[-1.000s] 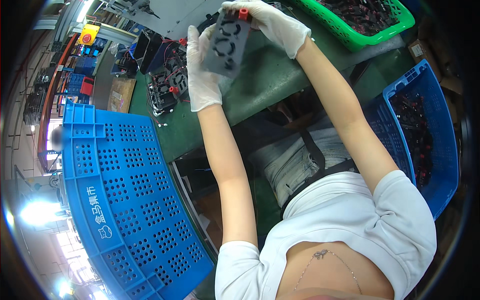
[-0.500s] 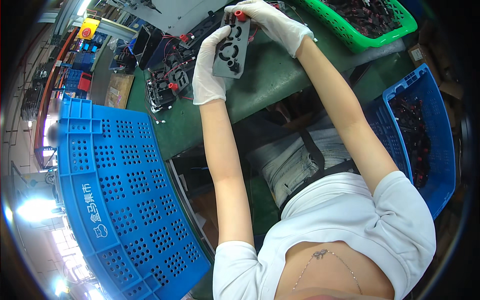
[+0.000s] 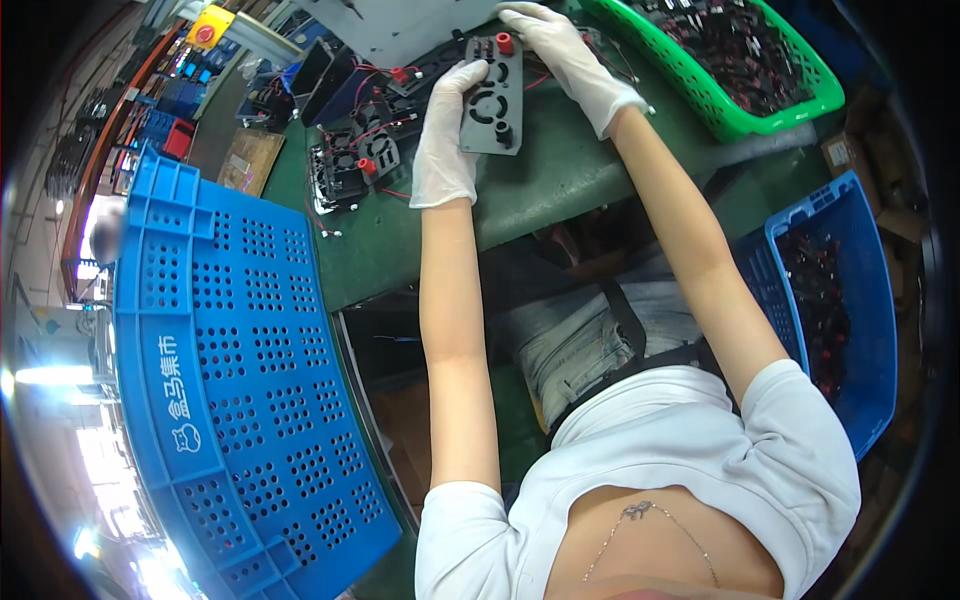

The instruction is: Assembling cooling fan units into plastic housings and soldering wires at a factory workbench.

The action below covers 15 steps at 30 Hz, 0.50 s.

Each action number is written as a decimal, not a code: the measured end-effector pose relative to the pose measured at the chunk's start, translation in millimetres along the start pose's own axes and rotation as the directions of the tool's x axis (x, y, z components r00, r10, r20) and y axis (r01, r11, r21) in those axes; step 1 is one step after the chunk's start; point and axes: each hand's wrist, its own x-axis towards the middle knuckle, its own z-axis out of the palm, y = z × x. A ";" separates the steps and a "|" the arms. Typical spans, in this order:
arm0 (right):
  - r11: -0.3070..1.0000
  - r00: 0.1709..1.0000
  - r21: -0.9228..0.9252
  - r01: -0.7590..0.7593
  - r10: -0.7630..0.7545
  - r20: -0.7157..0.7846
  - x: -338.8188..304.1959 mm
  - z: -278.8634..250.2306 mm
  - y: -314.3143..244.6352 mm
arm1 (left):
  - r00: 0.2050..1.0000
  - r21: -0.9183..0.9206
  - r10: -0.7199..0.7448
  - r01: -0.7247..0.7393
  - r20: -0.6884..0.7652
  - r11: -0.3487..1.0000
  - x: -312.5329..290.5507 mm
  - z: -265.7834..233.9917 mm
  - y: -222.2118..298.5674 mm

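Observation:
My left hand (image 3: 446, 135), in a white glove, grips a grey metal panel (image 3: 492, 108) by its left edge, thumb on the face. The panel is tilted up over the green bench, with curved fan slots, a red terminal post (image 3: 505, 43) near its top and a black terminal post (image 3: 502, 132) near its bottom. Apart from it on the right, my gloved right hand (image 3: 575, 62) has its fingers stretched toward the upper left; their tips lie near the frame's top edge. To the left of the panel lie similar fan-slotted parts (image 3: 352, 165) with red posts and loose wires.
A green basket (image 3: 745, 120) of small dark and red parts stands on the right of the green bench (image 3: 560, 190). Blue crates flank me, one on the left (image 3: 245, 370) and one holding parts on the right (image 3: 880, 330). A pale machine plate (image 3: 390, 25) stands behind.
My right hand has drawn away from the panel's top toward the right. The left hand keeps the panel. The whole view has shifted slightly.

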 end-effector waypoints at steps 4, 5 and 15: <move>0.926 0.919 -0.019 0.376 -0.376 -0.119 10.4 23.3 -12.1 | 1.000 -0.137 -0.001 0.001 0.003 0.991 2.1 -10.8 2.6; 0.857 0.854 -0.057 0.512 -0.515 -0.078 9.7 42.0 -26.6 | 0.999 -0.148 0.033 -0.032 0.007 0.989 6.7 -19.4 1.8; 0.744 0.742 0.035 0.667 -0.668 0.058 135.8 166.0 -186.3 | 0.990 -0.098 0.038 -0.051 -0.133 0.994 18.2 -14.4 -3.2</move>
